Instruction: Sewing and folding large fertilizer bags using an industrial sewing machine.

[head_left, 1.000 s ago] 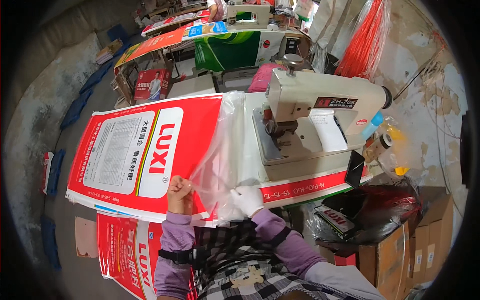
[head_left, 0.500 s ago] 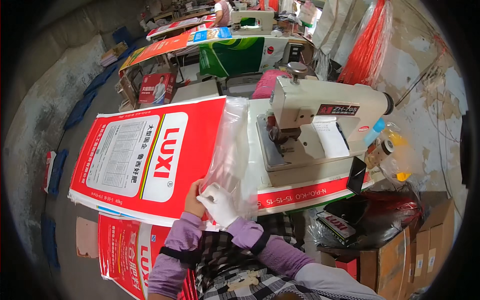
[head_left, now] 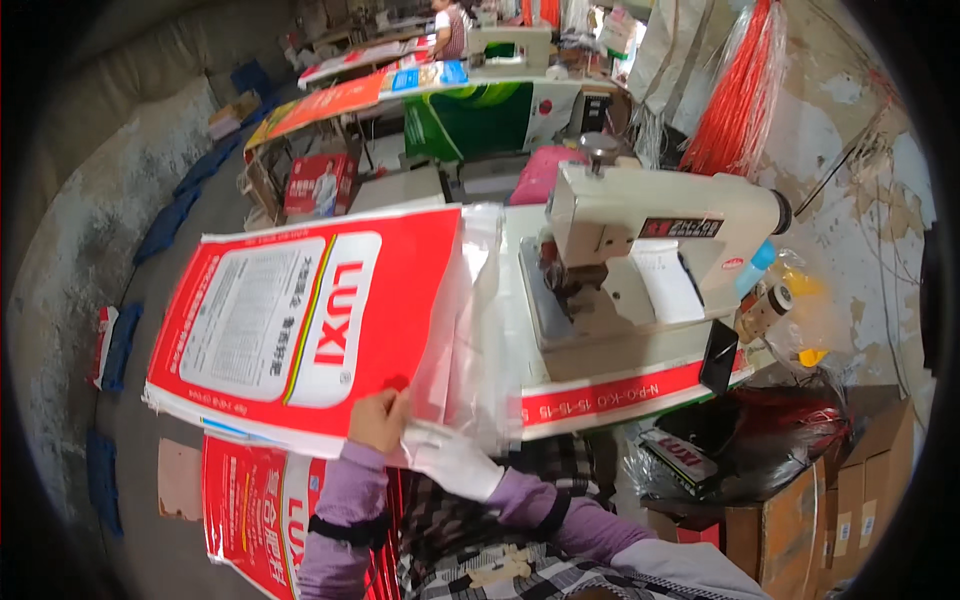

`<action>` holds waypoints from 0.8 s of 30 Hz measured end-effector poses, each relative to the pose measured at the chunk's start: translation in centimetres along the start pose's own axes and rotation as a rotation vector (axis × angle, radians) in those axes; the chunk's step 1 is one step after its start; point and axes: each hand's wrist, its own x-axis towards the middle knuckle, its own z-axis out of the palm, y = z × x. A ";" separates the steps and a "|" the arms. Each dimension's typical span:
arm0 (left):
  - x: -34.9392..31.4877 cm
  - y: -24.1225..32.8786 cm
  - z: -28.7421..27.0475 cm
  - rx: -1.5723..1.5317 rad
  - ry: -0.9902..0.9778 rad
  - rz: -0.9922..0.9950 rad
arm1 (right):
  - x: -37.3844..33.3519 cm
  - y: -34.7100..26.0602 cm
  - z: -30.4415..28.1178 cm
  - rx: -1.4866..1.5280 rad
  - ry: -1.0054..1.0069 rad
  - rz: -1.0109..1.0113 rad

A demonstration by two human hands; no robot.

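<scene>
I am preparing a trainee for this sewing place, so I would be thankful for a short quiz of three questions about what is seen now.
1. True or false: the left hand is bare, while the right hand wears a white glove.
2. Choose one. In this view, the clear plastic along the red printed sack lies where, compared with the sewing machine?
A) to its right
B) to its left
C) on top of it
3. Fill in: a slim dark ____ lies along the right edge of the white paper on the machine's bed.

Key: 1 true; 2 B; 3 pen.
</scene>
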 end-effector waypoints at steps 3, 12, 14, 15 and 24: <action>0.0 -0.9 -0.4 0.284 -0.040 0.095 | 0.4 -0.7 -0.1 -0.066 -0.011 -0.042; -6.5 5.7 -2.7 0.724 -0.026 0.161 | 1.6 7.9 6.7 0.390 -0.225 0.699; -10.4 4.9 -4.7 0.756 -0.125 0.118 | 1.3 8.6 8.9 0.140 -0.250 0.604; -12.8 2.2 -6.1 0.892 -0.194 0.021 | 2.4 9.4 8.8 0.035 -0.236 0.557; -23.3 0.1 -14.0 0.862 0.124 0.110 | 5.5 14.4 -1.6 0.261 0.216 0.602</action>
